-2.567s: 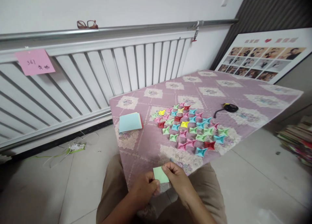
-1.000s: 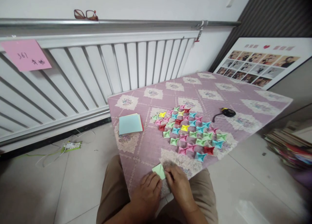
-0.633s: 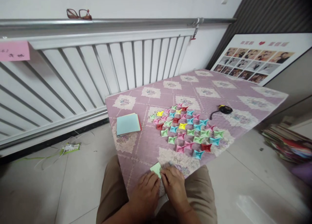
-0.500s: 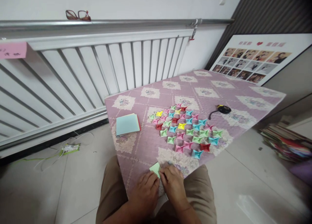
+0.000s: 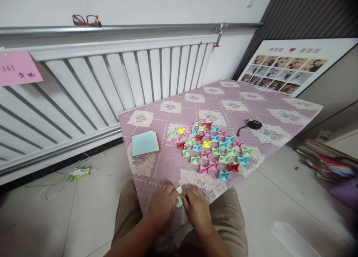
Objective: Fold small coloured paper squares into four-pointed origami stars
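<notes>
At the near edge of the table, a small light green folded paper (image 5: pixel 179 201) lies between my two hands. My left hand (image 5: pixel 164 203) is closed on its left side, fingers curled. From the right, my right hand (image 5: pixel 196 204) pinches the paper's other side, and its fingertips hide part of the folds. Beyond the hands, several small folded paper boxes with pointed corners (image 5: pixel 206 144) in green, pink, blue, red and yellow stand in rows. A stack of square paper (image 5: pixel 145 143), light blue on top, lies to the left of them.
A floral purple tablecloth (image 5: pixel 165 163) covers the table. A black corded object with a yellow part (image 5: pixel 254 124) lies to the right. Behind is a white radiator (image 5: pixel 125 76) with glasses (image 5: pixel 87 21) on its pipe. A photo board (image 5: pixel 282 68) leans at the back right.
My left hand has moved up and forward along the paper's left side. The paper now shows as two pointed pieces between my fingers. The camera view has shifted slightly.
</notes>
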Demonstrator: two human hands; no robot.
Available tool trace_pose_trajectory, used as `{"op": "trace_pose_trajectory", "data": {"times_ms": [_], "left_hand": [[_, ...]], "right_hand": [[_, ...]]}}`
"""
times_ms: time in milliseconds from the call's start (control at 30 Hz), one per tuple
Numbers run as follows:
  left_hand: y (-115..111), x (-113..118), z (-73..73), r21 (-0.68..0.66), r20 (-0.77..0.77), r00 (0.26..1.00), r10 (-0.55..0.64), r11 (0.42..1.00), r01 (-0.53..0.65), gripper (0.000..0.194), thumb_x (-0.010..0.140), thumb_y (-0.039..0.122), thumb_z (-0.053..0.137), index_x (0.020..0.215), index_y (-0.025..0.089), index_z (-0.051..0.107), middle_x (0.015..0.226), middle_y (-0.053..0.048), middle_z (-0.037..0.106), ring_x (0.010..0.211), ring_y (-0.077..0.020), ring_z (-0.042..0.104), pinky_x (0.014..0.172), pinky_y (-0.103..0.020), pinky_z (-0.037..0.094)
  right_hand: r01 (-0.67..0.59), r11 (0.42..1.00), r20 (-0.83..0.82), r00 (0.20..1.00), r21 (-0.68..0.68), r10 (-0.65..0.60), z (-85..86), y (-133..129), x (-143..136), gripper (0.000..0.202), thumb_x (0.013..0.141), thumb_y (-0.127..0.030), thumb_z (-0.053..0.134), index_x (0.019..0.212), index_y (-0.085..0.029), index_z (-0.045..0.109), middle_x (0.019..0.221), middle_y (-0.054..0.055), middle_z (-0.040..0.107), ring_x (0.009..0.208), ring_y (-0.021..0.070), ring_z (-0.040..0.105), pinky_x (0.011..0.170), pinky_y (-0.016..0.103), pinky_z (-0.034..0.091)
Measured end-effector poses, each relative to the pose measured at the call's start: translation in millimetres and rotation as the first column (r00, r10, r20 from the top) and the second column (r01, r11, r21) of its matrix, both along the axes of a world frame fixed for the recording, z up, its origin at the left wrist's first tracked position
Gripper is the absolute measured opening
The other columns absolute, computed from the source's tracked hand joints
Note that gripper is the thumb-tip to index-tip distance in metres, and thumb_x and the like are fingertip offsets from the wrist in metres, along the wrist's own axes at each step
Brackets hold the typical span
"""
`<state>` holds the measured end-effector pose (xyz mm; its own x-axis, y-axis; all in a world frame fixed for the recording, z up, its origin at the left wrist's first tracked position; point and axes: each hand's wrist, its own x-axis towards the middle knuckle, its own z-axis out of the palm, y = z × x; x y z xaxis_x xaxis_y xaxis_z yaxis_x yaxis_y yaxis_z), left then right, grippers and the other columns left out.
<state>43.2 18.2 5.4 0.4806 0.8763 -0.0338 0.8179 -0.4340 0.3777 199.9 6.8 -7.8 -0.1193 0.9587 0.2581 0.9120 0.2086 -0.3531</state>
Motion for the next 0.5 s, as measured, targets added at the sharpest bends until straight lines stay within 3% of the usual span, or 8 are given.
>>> {"op": "trace_pose_trajectory", "data": {"times_ms": [200, 333, 500], "left_hand": [[8.9, -3.2, 14.9, -0.108, 0.044, 0.992, 0.122, 0.987, -0.116, 0.016, 0.085, 0.022, 0.055, 0.1, 0.02, 0.057, 0.102, -0.003, 0.056, 0.097, -0.0205, 0.049, 0.086, -0.033, 0.039], [21.1, -4.5, 23.7, -0.189, -0.004, 0.997, 0.079, 0.979, -0.078, 0.016, 0.082, 0.025, 0.057, 0.096, 0.019, 0.055, 0.101, -0.005, 0.056, 0.092, -0.0203, 0.052, 0.079, -0.031, 0.04], [36.3, -9.8, 26.9, -0.233, -0.013, 0.999, -0.046, 0.972, 0.042, 0.022, 0.078, 0.029, 0.062, 0.095, 0.019, 0.054, 0.1, -0.004, 0.058, 0.092, -0.0206, 0.054, 0.079, -0.031, 0.04]], "right_hand": [[0.009, 1.0, -0.008, 1.0, -0.015, -0.009, 1.7, 3.1, -0.4, 0.008, 0.086, -0.027, 0.057, 0.079, -0.023, 0.059, 0.077, 0.002, 0.061, 0.081, 0.0217, 0.053, 0.073, 0.033, 0.03], [0.019, 0.999, -0.025, 0.999, -0.036, -0.02, 3.5, 7.6, -0.6, 0.007, 0.084, -0.026, 0.058, 0.089, -0.023, 0.061, 0.082, 0.003, 0.063, 0.082, 0.0217, 0.055, 0.072, 0.033, 0.031], [0.001, 0.998, -0.065, 0.998, -0.068, -0.006, 4.1, 9.4, -0.1, 0.006, 0.082, -0.024, 0.059, 0.087, -0.025, 0.062, 0.082, 0.002, 0.063, 0.083, 0.0216, 0.056, 0.075, 0.033, 0.031]]}}
